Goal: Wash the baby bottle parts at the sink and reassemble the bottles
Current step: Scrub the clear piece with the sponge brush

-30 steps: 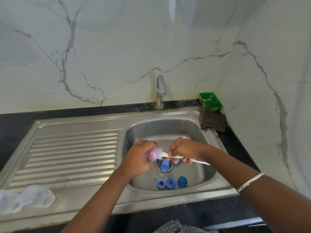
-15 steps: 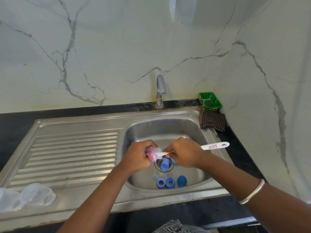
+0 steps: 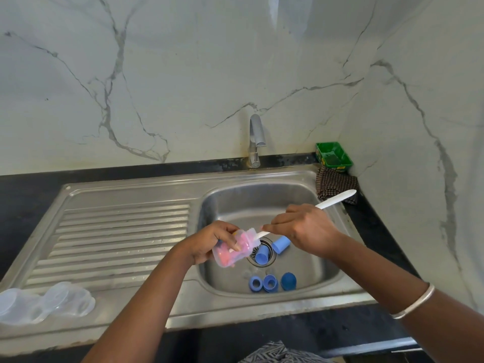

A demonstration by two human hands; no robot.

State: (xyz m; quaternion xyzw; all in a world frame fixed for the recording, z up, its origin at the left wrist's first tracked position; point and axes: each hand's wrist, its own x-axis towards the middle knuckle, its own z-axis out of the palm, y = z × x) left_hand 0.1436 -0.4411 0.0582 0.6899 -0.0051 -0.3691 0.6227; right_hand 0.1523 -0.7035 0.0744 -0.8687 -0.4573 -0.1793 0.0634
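Note:
My left hand (image 3: pixel 209 242) grips a clear baby bottle (image 3: pixel 233 248) with a pink print, held tilted over the left side of the sink basin (image 3: pixel 262 200). My right hand (image 3: pixel 306 229) holds a white brush (image 3: pixel 335 200) by its handle, and the brush's head end goes into the bottle's mouth. Blue parts lie in the basin: two caps (image 3: pixel 280 244) by the drain and three smaller pieces (image 3: pixel 271 282) near the front wall. Clear bottle parts (image 3: pixel 49 305) rest on the drainboard's front left corner.
The tap (image 3: pixel 255 140) stands behind the basin with no water running. A green tray (image 3: pixel 334 155) and a checked cloth (image 3: pixel 332 184) sit in the back right corner. The ribbed drainboard (image 3: pixel 117 237) spreads to the left. Black counter surrounds the sink.
The bottle has tilted and come up so more of it shows. My right hand has risen and drawn back to the right, and the brush handle now points up toward the back right.

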